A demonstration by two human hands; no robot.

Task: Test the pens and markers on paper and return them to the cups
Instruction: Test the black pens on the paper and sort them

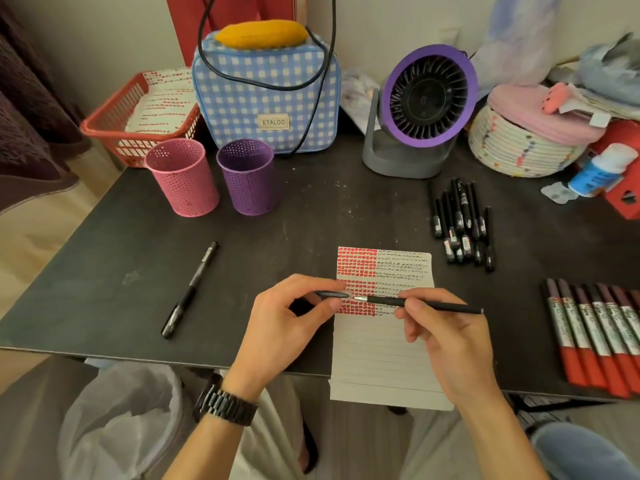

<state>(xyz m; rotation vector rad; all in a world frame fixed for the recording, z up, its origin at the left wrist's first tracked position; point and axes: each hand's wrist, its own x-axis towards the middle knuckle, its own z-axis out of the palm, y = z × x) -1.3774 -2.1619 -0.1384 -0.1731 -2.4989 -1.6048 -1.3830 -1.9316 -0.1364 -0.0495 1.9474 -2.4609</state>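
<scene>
Black plastic and slim, the pen (422,304) looked light and stiff. It needed no force, only a steady pinch on the barrel close behind the metal tip, where it would not roll. The right hand (446,334) held it just so: thumb and forefinger curled round the front of the barrel, the other fingers tucked under, the pen lying nearly level with its tip pointing left. The left hand (287,327) pinched the cap (332,294) between thumb and forefinger, its open end facing the tip. Cap and tip were just apart, not touching.

Both hung over the lined paper (381,358), beside the lowest rows of red and black marks. Whether the cap was coming off or going on could not be told. Small and smooth, the cap seemed the likelier piece to slip.

Both forearms reached in over the near edge of the table (311,216), the left wrist wearing a dark watch (225,407). The pink cup (181,178) and purple cup (247,178) stood well apart from the hands at the far left. More black pens (462,223) lay heaped beyond the paper to the right, with red markers (595,334) in a row at the right edge.
</scene>
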